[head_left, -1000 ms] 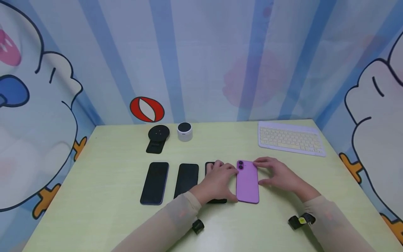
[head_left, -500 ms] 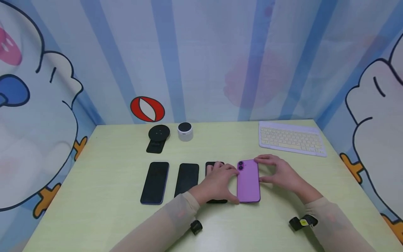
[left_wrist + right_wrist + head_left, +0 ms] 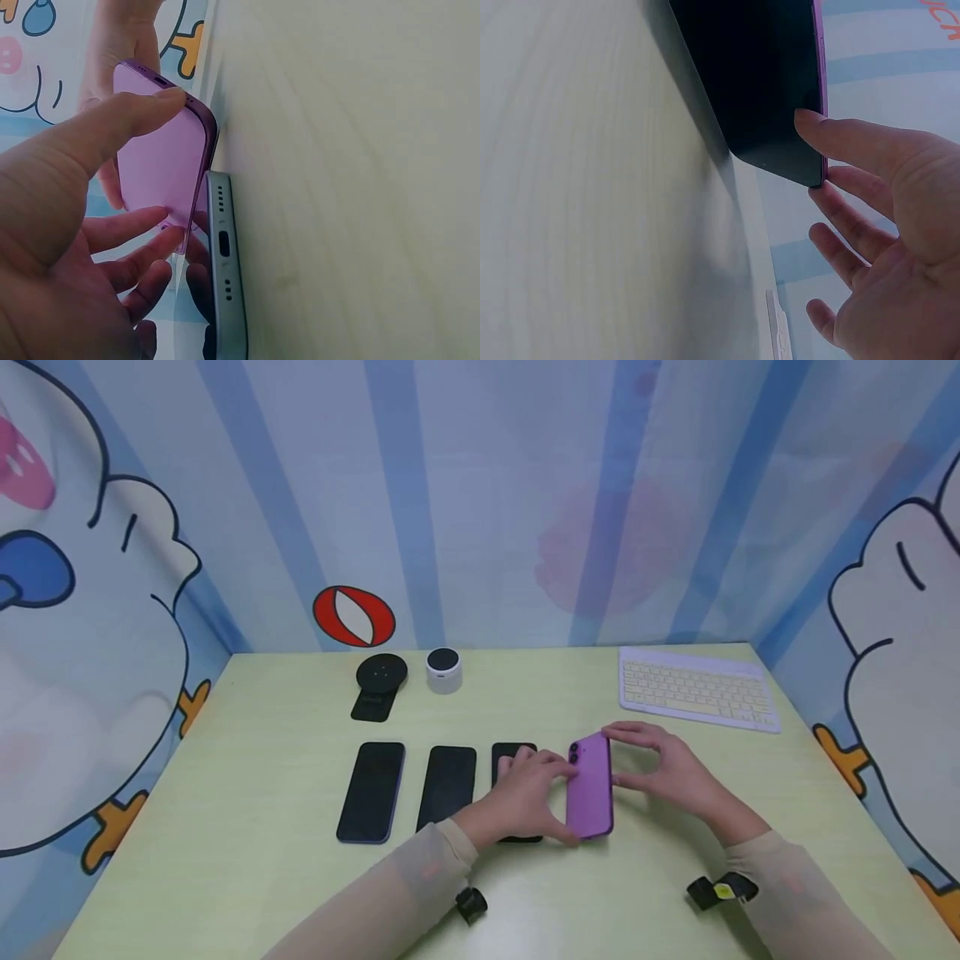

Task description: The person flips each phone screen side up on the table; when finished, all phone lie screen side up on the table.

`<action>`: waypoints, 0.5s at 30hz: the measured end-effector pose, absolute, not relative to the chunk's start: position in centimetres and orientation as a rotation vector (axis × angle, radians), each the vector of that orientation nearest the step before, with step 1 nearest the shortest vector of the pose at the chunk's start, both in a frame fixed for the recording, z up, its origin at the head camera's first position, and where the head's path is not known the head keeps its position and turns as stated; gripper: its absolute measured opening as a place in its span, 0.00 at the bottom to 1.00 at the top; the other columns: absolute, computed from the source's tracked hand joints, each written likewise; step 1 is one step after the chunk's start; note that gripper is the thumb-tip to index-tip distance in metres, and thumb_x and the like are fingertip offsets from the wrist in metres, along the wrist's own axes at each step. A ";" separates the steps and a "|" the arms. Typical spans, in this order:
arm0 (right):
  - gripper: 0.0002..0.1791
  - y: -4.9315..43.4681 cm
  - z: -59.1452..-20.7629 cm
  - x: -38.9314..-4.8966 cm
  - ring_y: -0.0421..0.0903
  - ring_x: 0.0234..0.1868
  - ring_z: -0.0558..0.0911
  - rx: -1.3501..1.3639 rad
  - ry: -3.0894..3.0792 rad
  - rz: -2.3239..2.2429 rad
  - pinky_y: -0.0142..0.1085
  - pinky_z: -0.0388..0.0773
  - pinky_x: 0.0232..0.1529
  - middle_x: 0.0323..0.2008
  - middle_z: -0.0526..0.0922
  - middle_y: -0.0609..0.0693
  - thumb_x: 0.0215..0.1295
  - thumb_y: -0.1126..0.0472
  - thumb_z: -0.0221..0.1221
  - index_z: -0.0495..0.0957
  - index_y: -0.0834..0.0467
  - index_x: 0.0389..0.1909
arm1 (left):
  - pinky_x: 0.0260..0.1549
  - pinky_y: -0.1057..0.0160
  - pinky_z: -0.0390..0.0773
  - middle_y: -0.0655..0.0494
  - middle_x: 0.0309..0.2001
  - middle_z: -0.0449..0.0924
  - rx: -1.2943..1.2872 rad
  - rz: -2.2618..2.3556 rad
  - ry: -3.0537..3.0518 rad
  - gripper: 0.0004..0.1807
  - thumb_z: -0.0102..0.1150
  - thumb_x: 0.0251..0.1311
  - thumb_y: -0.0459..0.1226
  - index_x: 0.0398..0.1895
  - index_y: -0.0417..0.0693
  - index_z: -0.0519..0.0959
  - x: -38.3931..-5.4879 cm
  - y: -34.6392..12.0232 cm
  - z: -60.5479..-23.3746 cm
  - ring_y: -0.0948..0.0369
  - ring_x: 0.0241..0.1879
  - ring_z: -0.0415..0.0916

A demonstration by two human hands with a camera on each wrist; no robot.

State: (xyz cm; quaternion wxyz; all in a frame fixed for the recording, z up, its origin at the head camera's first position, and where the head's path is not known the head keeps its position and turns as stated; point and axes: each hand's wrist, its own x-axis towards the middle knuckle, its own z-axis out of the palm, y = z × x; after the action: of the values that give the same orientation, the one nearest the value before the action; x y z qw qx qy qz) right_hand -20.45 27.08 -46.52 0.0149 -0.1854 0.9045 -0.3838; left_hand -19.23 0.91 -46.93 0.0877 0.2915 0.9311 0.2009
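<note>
The purple phone (image 3: 589, 787) is tipped up on its long edge on the green table (image 3: 247, 827), beside the third black phone (image 3: 513, 755) — pinched by the left hand (image 3: 525, 797), while the right hand (image 3: 663, 768), fingers straight, steadies its far end.

A pale green bench (image 3: 247, 877) is carrying three black phones (image 3: 371, 791) lying face up in a row, a purple phone (image 3: 589, 787) tilting up on its long edge beside them, and, sitting along the far edge, a black stand (image 3: 378, 686), a small white speaker (image 3: 443, 669) and a white keyboard (image 3: 697, 688).
</note>
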 end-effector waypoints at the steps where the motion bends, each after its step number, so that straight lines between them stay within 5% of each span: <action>1: 0.35 27.1 -46.5 -20.4 0.65 0.74 0.67 -0.578 2.815 -1.200 0.67 0.62 0.70 0.71 0.73 0.59 0.59 0.59 0.75 0.77 0.55 0.69 | 0.54 0.54 0.62 0.60 0.69 0.74 0.867 0.618 2.769 0.50 0.82 0.40 0.62 0.71 0.62 0.75 -19.2 1.0 -47.0 0.57 0.62 0.64; 15: 0.38 26.1 -45.9 -20.1 0.63 0.74 0.67 -0.572 2.820 -1.250 0.67 0.63 0.69 0.72 0.73 0.57 0.59 0.55 0.75 0.75 0.51 0.71 | 0.50 0.58 0.61 0.65 0.69 0.74 0.883 0.870 2.664 0.50 0.81 0.42 0.61 0.72 0.65 0.72 -19.4 0.6 -46.5 0.60 0.59 0.63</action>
State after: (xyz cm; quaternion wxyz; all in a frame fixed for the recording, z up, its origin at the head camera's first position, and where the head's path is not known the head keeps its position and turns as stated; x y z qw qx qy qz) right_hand -20.08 26.12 -45.86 0.0021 -0.1823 0.8988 -0.3986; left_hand -19.38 0.56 -46.47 0.1015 0.2990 0.9020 0.2945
